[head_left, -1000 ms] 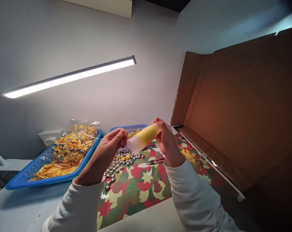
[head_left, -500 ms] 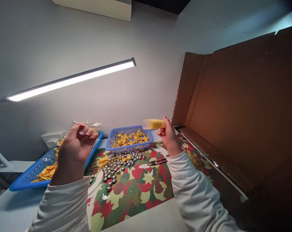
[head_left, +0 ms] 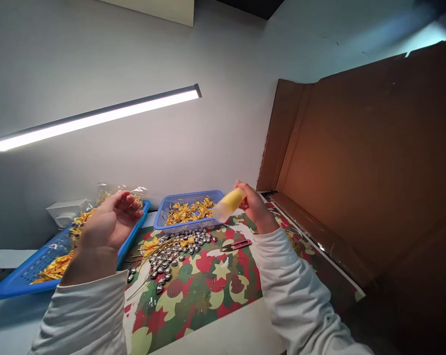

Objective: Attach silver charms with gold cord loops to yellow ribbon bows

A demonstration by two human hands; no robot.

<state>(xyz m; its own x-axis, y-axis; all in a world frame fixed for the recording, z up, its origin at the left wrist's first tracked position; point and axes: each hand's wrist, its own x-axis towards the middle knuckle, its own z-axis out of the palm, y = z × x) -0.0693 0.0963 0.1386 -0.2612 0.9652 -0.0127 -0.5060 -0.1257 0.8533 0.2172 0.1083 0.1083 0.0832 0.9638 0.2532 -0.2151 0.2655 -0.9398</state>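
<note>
While held (one), yellow tube (head_left: 229, 203), two baskets (head_left: 188, 223)

Bare patterned mat (head_left: 208, 296) lies open in front, between the sleeves. Farther back, silver beads (head_left: 171, 256) and snips (head_left: 235, 245) clutter it, with a small basket (head_left: 188, 213) behind them. A big blue tray (head_left: 19, 283) blocks the left; the cardboard wall (head_left: 356, 172) closes the right. The lamp bar (head_left: 97, 117) crosses overhead, seemingly well above.
</note>
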